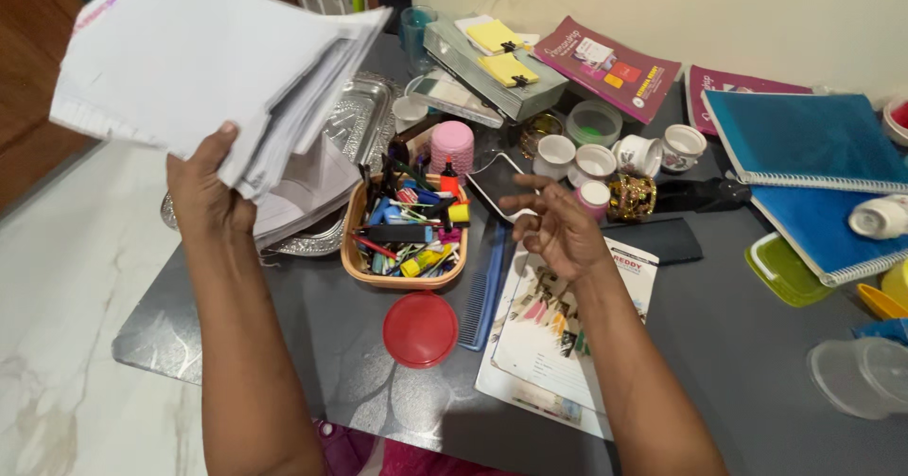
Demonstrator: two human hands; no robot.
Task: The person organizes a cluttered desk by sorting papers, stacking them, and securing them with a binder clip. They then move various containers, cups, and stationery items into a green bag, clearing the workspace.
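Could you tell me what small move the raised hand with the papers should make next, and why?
Probably lower the paper stack onto the silver tray, where other sheets already lie; the left hand grips it aloft by one edge, and the right hand hovers empty.

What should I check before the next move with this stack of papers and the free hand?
1. Left hand grips the stack of papers from below, lifted off the table: ok.
2. Stack squared up: not ok, sheets fan out and sag at the right edge.
3. Right hand free: ok, fingers spread, holding nothing, above the booklet.
4. More papers lying on the silver tray: ok, visible under the stack.
5. Bare table space near the red lid: ok.
6. Orange basket of small stationery: crowded, not ok for setting anything down.
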